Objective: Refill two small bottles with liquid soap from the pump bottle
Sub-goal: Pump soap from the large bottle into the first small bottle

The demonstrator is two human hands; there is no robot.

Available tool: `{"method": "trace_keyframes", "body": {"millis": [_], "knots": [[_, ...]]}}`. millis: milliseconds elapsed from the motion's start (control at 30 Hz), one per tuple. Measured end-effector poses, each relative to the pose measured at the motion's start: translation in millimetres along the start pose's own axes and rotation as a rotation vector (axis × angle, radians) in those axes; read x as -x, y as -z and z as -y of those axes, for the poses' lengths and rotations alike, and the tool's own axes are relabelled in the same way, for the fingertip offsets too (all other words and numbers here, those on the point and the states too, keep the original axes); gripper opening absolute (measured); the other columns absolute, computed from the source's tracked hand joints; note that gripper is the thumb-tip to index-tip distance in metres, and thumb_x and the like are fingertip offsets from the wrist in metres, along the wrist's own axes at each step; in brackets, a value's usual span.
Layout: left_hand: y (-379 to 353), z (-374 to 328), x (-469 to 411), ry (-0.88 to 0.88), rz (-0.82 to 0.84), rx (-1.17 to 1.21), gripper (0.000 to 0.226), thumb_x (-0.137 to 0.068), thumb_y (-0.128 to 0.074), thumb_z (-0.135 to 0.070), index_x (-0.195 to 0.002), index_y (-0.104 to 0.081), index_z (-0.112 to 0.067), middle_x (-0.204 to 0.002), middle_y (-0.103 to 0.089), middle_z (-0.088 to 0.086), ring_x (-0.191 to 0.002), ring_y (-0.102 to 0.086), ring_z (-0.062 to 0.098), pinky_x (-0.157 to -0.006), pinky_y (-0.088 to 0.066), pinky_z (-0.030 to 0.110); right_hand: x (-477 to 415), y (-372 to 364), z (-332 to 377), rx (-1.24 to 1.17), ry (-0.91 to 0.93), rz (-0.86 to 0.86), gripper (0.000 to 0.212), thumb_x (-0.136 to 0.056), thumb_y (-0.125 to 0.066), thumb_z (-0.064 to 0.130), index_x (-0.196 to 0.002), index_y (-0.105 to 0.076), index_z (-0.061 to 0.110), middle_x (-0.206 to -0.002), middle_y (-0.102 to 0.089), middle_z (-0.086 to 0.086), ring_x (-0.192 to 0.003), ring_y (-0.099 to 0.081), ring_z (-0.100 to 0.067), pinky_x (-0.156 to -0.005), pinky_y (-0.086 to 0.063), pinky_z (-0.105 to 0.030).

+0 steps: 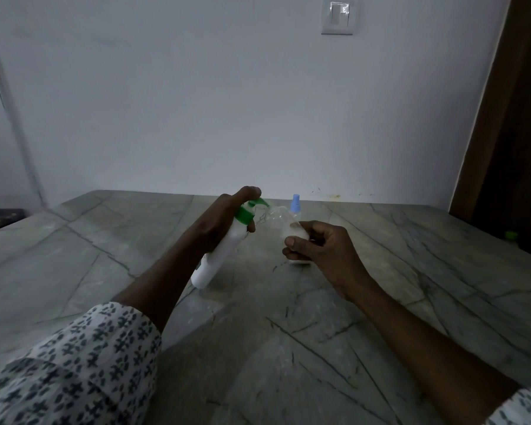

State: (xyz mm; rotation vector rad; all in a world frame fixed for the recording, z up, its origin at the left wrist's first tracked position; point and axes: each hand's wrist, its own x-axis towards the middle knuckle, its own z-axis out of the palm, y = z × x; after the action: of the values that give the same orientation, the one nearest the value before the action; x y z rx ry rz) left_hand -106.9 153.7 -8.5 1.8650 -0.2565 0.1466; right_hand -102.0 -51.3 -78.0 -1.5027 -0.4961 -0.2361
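Observation:
My left hand (219, 223) grips a white pump bottle (219, 256) with a green pump head, tilted to the right, its base resting on the marble table (288, 332). A finger lies on top of the pump. The green nozzle points at the mouth of a small clear bottle (284, 220), which my right hand (322, 245) holds tilted toward it. White soap shows in the clear bottle's lower part. A second small bottle (295, 207) with a light blue spray cap stands upright on the table just behind, partly hidden.
A white wall with a light switch (337, 15) rises behind the table. A dark wooden door frame (509, 118) stands at the right, with a small green object (511, 235) near the table's right edge. Dark objects sit at the far left.

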Motion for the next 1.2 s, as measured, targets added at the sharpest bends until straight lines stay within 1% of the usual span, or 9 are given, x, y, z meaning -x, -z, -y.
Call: {"method": "trace_keyframes", "body": {"millis": [100,233,367,500,667,800,933,1067,1200], "knots": [[-0.2,-0.3,0.5,0.000,-0.010,0.005,0.048,-0.098,-0.046,-0.040,-0.067,-0.064,-0.009,-0.060,-0.064,0.008,-0.045,-0.054,0.012,-0.055,-0.043,0.026,0.1,0.1,-1.4,0.004,0.007,-0.004,0.039,-0.081,-0.074,0.003,-0.118,-0.065,-0.004,-0.098,-0.073,-0.022,-0.079,-0.074,-0.032,-0.074,-0.060,-0.034],[-0.2,-0.4,2.2,-0.021,-0.024,0.035,0.045,-0.096,-0.047,-0.050,-0.081,-0.068,-0.013,-0.066,-0.066,0.013,-0.050,-0.056,0.015,-0.059,-0.045,0.029,-0.3,0.8,0.5,-0.014,0.023,-0.012,0.038,-0.081,-0.074,0.002,-0.118,-0.064,-0.003,-0.097,-0.073,-0.022,-0.076,-0.074,-0.029,-0.073,-0.061,-0.033],[-0.1,-0.7,2.0,-0.009,-0.032,0.058,0.054,-0.083,-0.054,-0.065,-0.081,-0.072,-0.014,-0.071,-0.065,0.019,-0.054,-0.057,0.019,-0.064,-0.046,0.031,1.7,2.1,1.4,-0.012,0.032,-0.002,0.035,-0.081,-0.073,0.001,-0.115,-0.065,-0.002,-0.100,-0.073,-0.021,-0.082,-0.075,-0.031,-0.076,-0.060,-0.035],[0.4,-1.4,3.6,0.009,-0.038,0.053,0.065,-0.068,-0.056,-0.070,-0.087,-0.068,-0.009,-0.071,-0.065,0.018,-0.056,-0.057,0.021,-0.064,-0.046,0.031,2.4,4.7,-0.3,0.026,0.043,0.014,0.039,-0.082,-0.072,-0.001,-0.120,-0.064,-0.002,-0.103,-0.072,-0.022,-0.087,-0.074,-0.032,-0.083,-0.059,-0.040],[1.5,0.3,1.7,0.000,-0.053,0.056,0.035,-0.097,-0.048,-0.045,-0.089,-0.064,-0.015,-0.066,-0.065,0.014,-0.047,-0.055,0.017,-0.057,-0.044,0.028,1.1,5.7,-2.2,0.028,0.031,0.006,0.042,-0.081,-0.074,0.002,-0.121,-0.065,0.000,-0.103,-0.074,-0.019,-0.088,-0.074,-0.032,-0.085,-0.058,-0.045],[1.6,1.2,1.8,-0.021,-0.043,0.050,0.040,-0.096,-0.047,-0.049,-0.086,-0.065,-0.016,-0.067,-0.065,0.014,-0.049,-0.056,0.016,-0.060,-0.045,0.030,-1.2,8.0,-3.3,0.052,0.001,-0.013,0.063,-0.067,-0.085,0.026,-0.122,-0.065,0.005,-0.110,-0.073,-0.015,-0.098,-0.072,-0.033,-0.091,-0.056,-0.051],[-0.8,-2.4,5.2,-0.039,-0.014,0.010,0.056,-0.080,-0.049,-0.073,-0.058,-0.074,-0.029,-0.067,-0.066,0.014,-0.051,-0.058,0.015,-0.064,-0.047,0.031,-1.6,8.3,-4.4,0.054,-0.015,0.004,0.049,-0.072,-0.083,0.015,-0.116,-0.066,0.002,-0.106,-0.073,-0.017,-0.097,-0.072,-0.034,-0.092,-0.055,-0.054],[2.3,-1.2,3.7,-0.028,-0.012,0.043,0.049,-0.080,-0.048,-0.069,-0.060,-0.076,-0.035,-0.069,-0.065,0.016,-0.053,-0.058,0.017,-0.064,-0.046,0.031,-0.9,6.3,-2.5,0.006,-0.025,0.004,0.046,-0.072,-0.082,0.012,-0.115,-0.067,0.003,-0.106,-0.073,-0.017,-0.097,-0.072,-0.034,-0.092,-0.055,-0.052],[1.9,-0.9,3.6,-0.024,0.005,0.069,0.052,-0.081,-0.046,-0.067,-0.065,-0.074,-0.027,-0.069,-0.064,0.017,-0.052,-0.058,0.017,-0.060,-0.046,0.030,1.1,4.0,-0.1,-0.102,-0.043,-0.001,0.039,-0.073,-0.078,0.007,-0.110,-0.066,0.002,-0.102,-0.073,-0.023,-0.088,-0.073,-0.039,-0.084,-0.059,-0.047]]}}
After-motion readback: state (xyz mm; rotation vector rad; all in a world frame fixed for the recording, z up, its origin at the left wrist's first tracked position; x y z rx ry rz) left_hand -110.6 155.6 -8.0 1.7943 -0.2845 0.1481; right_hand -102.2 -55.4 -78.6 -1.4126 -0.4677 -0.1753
